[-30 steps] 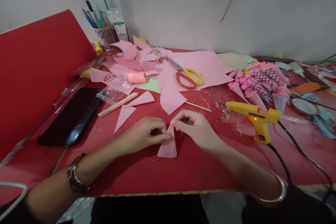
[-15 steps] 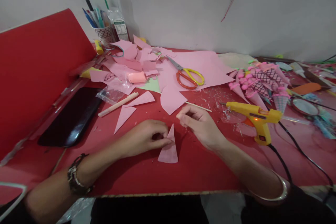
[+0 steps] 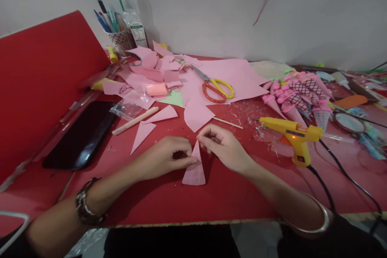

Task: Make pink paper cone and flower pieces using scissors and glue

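Observation:
Over the front of the red table I see a small pink paper cone (image 3: 195, 174), its point upward and its wide end toward me. My left hand (image 3: 171, 153) pinches the cone's left side between thumb and fingers. At the cone's tip, the thumb and forefinger of my right hand (image 3: 223, 145) are pressed together; whether they grip the tip itself or something tiny there I cannot make out. Just beyond my hands lie a rounded pink paper piece (image 3: 197, 116) and a thin stick (image 3: 228, 122). Two pointed pink paper pieces (image 3: 143, 134) rest left of them.
A yellow glue gun (image 3: 290, 133) with a lit orange light lies at right, its cord running to the front edge. Scissors (image 3: 214, 88) rest on pink paper (image 3: 238, 70). Decorated paper cones (image 3: 302, 92) are heaped behind the gun. A phone (image 3: 81, 137) lies left.
My right hand has moved left and its fingertips have come to the tip of the paper cone. My left hand keeps its pinch on the cone, nearly in place.

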Tool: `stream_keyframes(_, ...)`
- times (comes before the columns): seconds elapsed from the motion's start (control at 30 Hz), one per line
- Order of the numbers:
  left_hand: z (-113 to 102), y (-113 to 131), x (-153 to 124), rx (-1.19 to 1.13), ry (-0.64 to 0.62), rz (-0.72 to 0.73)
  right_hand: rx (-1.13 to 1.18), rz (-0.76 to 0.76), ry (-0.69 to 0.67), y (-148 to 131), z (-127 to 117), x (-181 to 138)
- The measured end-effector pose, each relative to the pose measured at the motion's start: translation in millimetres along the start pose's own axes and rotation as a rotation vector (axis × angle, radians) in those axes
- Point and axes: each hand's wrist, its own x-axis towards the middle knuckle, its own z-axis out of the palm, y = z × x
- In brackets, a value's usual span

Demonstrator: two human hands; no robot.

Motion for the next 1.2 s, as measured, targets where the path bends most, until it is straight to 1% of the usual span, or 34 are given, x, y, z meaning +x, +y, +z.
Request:
stream_keyframes(0.17,-1.0,0.1,0.3,-0.018,-0.005,-0.005,-0.023,-0.003,0.048,-1.0,-0.8,-0.7)
stream_keyframes(0.3,-1.5,0.7,-0.2,-0.039,-0.007,0.003,-0.032,-0.034,0.059,-0.1,-1.3,-2.4)
stream_keyframes(0.47,-1.3,-0.2,-1.5,-0.085,-0.027,0.014,-0.052,-0.130,-0.051,-1.4,0.7,-5.3)
stream_keyframes(0.53,-1.3,-0.9,-1.5,-0.098,-0.036,0.014,-0.075,-0.126,-0.063,-2.0,0.8,-6.0)
stream_keyframes(0.67,-1.1,-1.6,-0.7,-0.079,-0.026,0.014,-0.099,-0.089,-0.015,-1.2,-1.1,-5.0)
stream_keyframes(0.87,-3.1,-0.3,0.3,-0.053,-0.008,0.011,-0.110,-0.104,0.071,1.3,-3.8,-2.4)
stream_keyframes(1.1,-3.5,0.8,-1.8,-0.031,-0.023,0.042,-0.035,-0.126,0.148,-1.8,-8.7,0.5)
stream_keyframes(1.13,-3.3,0.4,-2.0,-0.028,-0.019,0.042,-0.026,-0.128,0.136,-2.3,-9.4,0.6)
stream_keyframes(1.2,-2.9,-0.7,-1.9,-0.033,-0.009,0.030,-0.027,-0.134,0.033,-2.8,-9.9,0.1)
